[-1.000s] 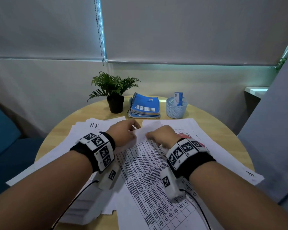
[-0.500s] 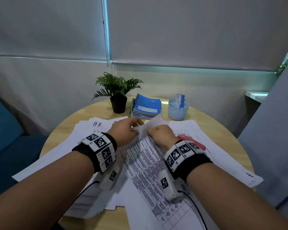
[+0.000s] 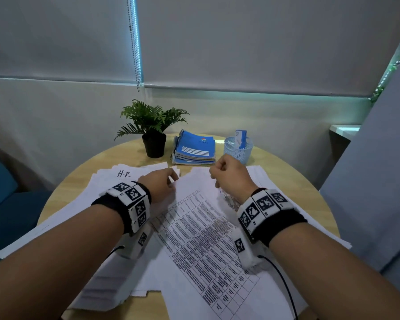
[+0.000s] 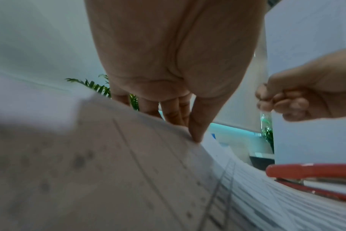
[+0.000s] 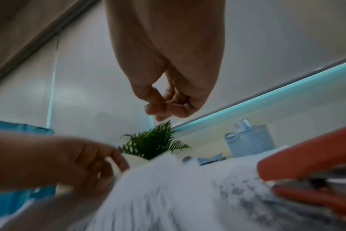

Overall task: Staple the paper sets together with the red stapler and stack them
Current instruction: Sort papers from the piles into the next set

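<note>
Right hand has lifted off the papers since 0.5 s ago, now above their far edge, fingers curled, holding nothing.
Left hand pinches the papers' top corner, thumb on top. Stapler lies on the sheets under the right wrist. Papers spread over the table.
</note>
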`<state>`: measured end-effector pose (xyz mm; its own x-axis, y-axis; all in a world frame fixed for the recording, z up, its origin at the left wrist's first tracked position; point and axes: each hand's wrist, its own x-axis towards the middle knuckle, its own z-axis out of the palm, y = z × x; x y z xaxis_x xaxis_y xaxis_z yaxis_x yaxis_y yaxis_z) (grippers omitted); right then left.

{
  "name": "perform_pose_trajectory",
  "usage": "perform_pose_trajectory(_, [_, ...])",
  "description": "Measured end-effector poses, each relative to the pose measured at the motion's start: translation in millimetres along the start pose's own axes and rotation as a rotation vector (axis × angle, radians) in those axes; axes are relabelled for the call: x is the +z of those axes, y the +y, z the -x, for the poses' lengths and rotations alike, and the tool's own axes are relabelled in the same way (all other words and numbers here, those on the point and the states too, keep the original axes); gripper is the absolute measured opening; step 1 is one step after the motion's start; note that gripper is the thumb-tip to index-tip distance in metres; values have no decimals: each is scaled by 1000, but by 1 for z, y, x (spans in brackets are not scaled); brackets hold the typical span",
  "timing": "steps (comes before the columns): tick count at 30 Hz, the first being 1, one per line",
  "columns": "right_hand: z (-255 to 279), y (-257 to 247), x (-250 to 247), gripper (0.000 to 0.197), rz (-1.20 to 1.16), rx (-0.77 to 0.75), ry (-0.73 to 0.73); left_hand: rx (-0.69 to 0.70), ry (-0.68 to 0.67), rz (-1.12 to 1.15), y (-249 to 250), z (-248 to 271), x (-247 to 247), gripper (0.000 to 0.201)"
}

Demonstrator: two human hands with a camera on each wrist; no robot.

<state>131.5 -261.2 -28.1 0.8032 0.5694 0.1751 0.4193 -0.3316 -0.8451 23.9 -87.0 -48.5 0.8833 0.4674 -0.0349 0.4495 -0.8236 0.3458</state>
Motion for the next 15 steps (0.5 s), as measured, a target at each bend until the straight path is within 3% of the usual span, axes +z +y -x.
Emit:
perform_pose_trajectory(7, [-1,25,-73,14,51,38,89,14,-263,-244,6,-7,17,52])
perform_pose_trajectory(15, [14,100,-182,17,40,179,247,9,-325,-312,2,-23,23,28])
